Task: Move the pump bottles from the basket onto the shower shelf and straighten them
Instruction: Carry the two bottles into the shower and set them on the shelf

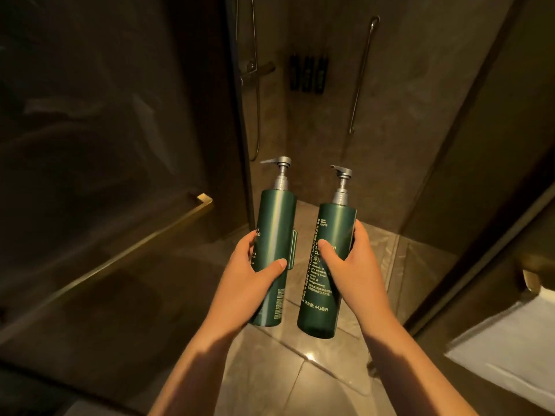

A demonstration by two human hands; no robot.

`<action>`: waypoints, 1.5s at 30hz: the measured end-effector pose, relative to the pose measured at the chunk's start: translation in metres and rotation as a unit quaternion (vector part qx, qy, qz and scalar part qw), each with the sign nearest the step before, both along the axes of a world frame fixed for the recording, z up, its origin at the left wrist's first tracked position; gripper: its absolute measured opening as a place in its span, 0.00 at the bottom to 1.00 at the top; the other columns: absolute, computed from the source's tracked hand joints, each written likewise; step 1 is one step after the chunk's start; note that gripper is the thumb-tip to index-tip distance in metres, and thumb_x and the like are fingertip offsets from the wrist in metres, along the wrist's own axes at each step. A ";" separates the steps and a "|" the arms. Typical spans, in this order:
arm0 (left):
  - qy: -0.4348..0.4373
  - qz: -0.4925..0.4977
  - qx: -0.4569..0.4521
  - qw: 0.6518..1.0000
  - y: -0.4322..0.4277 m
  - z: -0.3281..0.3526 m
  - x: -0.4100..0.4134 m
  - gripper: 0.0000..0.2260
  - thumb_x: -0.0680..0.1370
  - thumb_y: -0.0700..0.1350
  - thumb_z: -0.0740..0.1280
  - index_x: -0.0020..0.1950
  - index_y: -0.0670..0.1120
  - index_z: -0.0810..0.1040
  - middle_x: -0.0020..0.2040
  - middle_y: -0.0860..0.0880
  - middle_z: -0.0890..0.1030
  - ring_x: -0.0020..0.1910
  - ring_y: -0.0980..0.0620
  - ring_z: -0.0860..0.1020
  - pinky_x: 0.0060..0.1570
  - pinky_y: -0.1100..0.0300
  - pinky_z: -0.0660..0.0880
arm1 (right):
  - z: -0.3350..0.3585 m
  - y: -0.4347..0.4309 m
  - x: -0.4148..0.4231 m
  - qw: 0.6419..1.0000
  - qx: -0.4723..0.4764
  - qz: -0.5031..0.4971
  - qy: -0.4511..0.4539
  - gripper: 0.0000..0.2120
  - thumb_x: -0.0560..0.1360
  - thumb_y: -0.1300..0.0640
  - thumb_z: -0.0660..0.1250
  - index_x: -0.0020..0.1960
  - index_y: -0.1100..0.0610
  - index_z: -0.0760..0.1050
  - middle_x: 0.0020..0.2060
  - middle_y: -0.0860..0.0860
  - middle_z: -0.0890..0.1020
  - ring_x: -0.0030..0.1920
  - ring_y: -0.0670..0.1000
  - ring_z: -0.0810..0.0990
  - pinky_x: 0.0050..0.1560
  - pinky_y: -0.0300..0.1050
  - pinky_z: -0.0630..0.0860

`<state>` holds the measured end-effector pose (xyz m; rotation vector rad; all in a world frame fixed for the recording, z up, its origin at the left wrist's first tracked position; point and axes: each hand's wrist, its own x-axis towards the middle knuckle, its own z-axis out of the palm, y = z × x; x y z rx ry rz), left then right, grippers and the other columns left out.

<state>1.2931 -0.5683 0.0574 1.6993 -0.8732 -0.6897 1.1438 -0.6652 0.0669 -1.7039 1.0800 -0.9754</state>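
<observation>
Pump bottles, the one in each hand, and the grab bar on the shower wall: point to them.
left-hand pump bottle (274,217), head view, upper body.
right-hand pump bottle (338,226), head view, upper body.
grab bar (361,76), head view, mid-length.

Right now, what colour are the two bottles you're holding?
Both pump bottles, left one and right one, are dark green with silver pumps, seen in the head view.

1. On the right pump bottle (336,223), the thumb of the right grip (353,265) covers the middle lines of print. The fingers are mostly hidden behind the bottle.
2. Just left of the right pump bottle, the left grip (252,274) covers most of the label on the left pump bottle (274,223).
3. Far above the right pump bottle, the dark wall bottles (307,73) are too small and dim to read.
4. To its right, the white cloth (510,340) is cut off by the frame's edge.
</observation>
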 end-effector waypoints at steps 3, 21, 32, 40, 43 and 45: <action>0.029 0.002 -0.017 0.999 -0.047 0.009 0.037 0.32 0.71 0.48 0.73 0.71 0.59 0.62 0.55 0.64 0.71 0.50 0.68 0.74 0.45 0.69 0.72 | 0.013 -0.042 0.036 1.000 -0.006 -0.009 -0.001 0.18 0.71 0.48 0.67 0.49 0.28 0.63 0.42 0.34 0.77 0.42 0.33 0.77 0.36 0.34 0.70; 0.033 -0.042 0.007 0.999 -0.257 0.008 0.127 0.32 0.73 0.49 0.71 0.72 0.60 0.58 0.55 0.64 0.70 0.54 0.62 0.72 0.50 0.61 0.71 | 0.010 -0.246 0.127 1.000 0.002 -0.020 -0.008 0.20 0.72 0.49 0.67 0.51 0.27 0.61 0.43 0.26 0.74 0.44 0.30 0.76 0.36 0.31 0.70; 0.016 0.011 -0.012 1.000 -0.440 0.034 0.143 0.31 0.72 0.49 0.72 0.70 0.60 0.61 0.64 0.59 0.70 0.60 0.59 0.73 0.54 0.62 0.71 | 0.040 -0.445 0.156 0.998 -0.036 0.033 -0.044 0.17 0.71 0.50 0.68 0.52 0.32 0.65 0.46 0.30 0.76 0.46 0.33 0.76 0.37 0.24 0.71; -0.002 0.077 -0.020 0.997 -0.524 0.053 0.161 0.31 0.72 0.48 0.72 0.70 0.59 0.60 0.60 0.62 0.70 0.58 0.61 0.73 0.57 0.60 0.72 | 0.055 -0.549 0.189 0.994 -0.041 0.098 -0.038 0.18 0.71 0.49 0.67 0.51 0.30 0.64 0.46 0.31 0.76 0.46 0.32 0.76 0.38 0.28 0.69; -0.011 0.105 -0.015 0.994 -0.540 0.060 0.179 0.33 0.72 0.48 0.72 0.72 0.58 0.59 0.64 0.59 0.69 0.61 0.58 0.72 0.61 0.55 0.71 | 0.056 -0.573 0.213 0.991 -0.033 0.124 -0.049 0.17 0.71 0.49 0.68 0.53 0.33 0.66 0.47 0.34 0.77 0.46 0.34 0.76 0.40 0.32 0.70; -0.016 0.125 -0.024 0.992 -0.550 0.063 0.193 0.33 0.72 0.49 0.72 0.71 0.60 0.59 0.59 0.64 0.69 0.59 0.60 0.72 0.59 0.58 0.71 | 0.058 -0.586 0.233 0.988 -0.036 0.142 -0.051 0.17 0.71 0.49 0.68 0.54 0.34 0.65 0.48 0.34 0.77 0.47 0.33 0.76 0.40 0.30 0.70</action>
